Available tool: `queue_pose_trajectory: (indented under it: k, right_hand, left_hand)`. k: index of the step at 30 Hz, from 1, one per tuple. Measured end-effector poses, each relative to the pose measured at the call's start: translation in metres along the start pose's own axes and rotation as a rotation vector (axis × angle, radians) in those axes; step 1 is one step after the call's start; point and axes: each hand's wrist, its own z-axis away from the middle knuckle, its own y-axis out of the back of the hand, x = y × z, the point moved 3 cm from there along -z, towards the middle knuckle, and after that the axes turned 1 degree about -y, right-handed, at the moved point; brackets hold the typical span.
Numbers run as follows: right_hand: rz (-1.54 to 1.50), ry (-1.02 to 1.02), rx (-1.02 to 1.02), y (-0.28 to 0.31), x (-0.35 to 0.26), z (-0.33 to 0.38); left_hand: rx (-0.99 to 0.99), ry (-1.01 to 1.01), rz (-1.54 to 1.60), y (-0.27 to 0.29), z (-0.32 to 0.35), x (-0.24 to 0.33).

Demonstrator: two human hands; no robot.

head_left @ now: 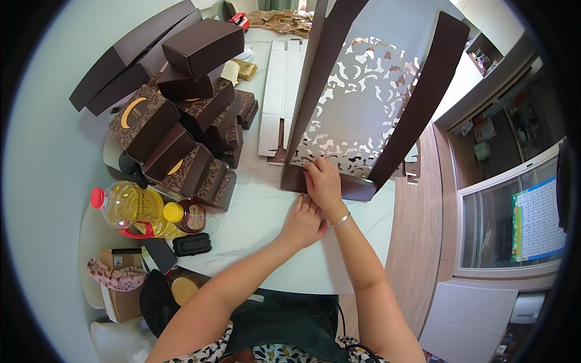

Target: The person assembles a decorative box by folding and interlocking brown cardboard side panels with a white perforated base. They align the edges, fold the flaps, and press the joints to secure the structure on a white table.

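A large dark brown cardboard box blank (363,103) with a white cut-out lace pattern stands partly folded on the white table (260,224), its two side walls raised. My right hand (324,181) presses on its near bottom flap, fingers bent over the edge. My left hand (302,222) rests flat on the table just below that flap, touching the right hand's wrist; it holds nothing.
A pile of folded brown gift boxes (181,121) fills the left of the table. A bottle of yellow oil (130,209) and a small jar (184,216) lie near the left edge. Flat white blanks (278,91) lie behind. A white cabinet (514,224) stands right.
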Motion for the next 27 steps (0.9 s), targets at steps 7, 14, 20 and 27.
queue_pose_trajectory:
  k: [7,14,20,27]
  right_hand:
    - [-0.006,-0.024,0.029,-0.003,-0.003,0.000]
    - [0.040,0.062,0.007,-0.003,-0.004,-0.005]
    - [0.045,0.068,-0.003,-0.007,-0.009,-0.006]
    - [-0.162,0.030,0.088,-0.015,-0.008,-0.006]
  left_hand:
    - [0.004,-0.015,0.022,0.000,0.001,0.000]
    - [0.002,-0.003,-0.010,-0.002,0.001,0.000]
    - [-0.001,-0.004,-0.004,-0.004,0.002,-0.002]
    - [0.012,-0.003,0.105,0.002,0.001,0.000]
